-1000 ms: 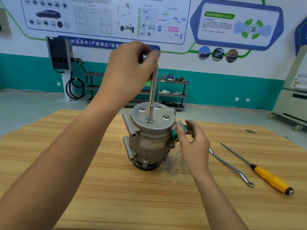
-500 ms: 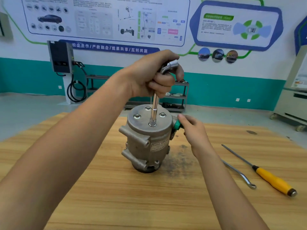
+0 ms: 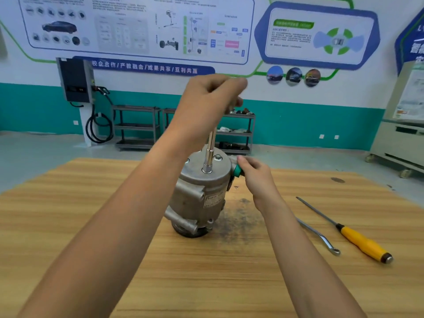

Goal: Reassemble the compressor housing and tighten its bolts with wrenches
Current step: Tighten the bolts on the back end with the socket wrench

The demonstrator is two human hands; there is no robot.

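- On the grainy wooden table (image 3: 206, 276) stands the compressor housing (image 3: 197, 198), a dull cast cylinder (flat, bolted top).
- Left hand (image 3: 206, 104) grips the upright chrome socket wrench (image 3: 210, 152).
- Right hand (image 3: 255, 176) pinches its green cap (image 3: 238, 172).

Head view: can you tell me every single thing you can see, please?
Table: one, light wood, across the foreground.
Compressor: one, grey metal, standing mid-table.
Bolts: two showing, silver, on the compressor's top.
Green cap: one, green, on the compressor's right side.
Socket wrench: one, silver, upright on the compressor's top.
Ring spanner: one, silver, lying on the table, right.
Screwdriver: one, yellow handle, beside the spanner, further right.
Shelf carts: two, grey, along the far wall.
Charger: one, black, on the wall, left, with coiled cable.
Posters: several, blue and white, on the wall.
Hands: two; left hand grips the wrench's top, right hand pinches the green cap.
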